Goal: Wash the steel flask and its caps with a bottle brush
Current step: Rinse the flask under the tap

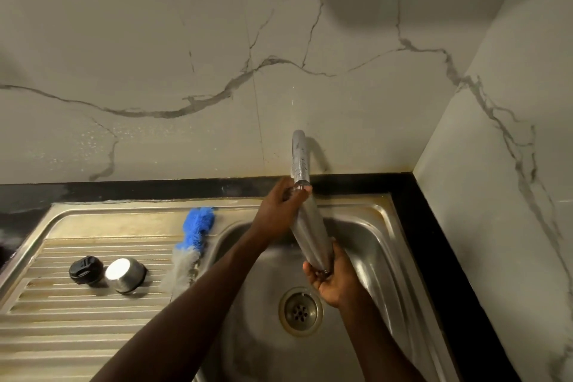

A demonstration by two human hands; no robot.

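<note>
Hands (280, 206) (328, 276) grip flask (310, 232) ends under tap (300, 158).

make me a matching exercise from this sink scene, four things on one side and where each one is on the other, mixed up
Things:
1. steel flask
2. black cap
3. steel cap
4. bottle brush

Places:
A. on the ribbed drainboard, nearest the left edge
B. lying along the drainboard's edge beside the basin
C. held in both hands under the tap, over the basin
D. on the drainboard, between the other cap and the brush

Pairs: 1-C, 2-A, 3-D, 4-B
</note>
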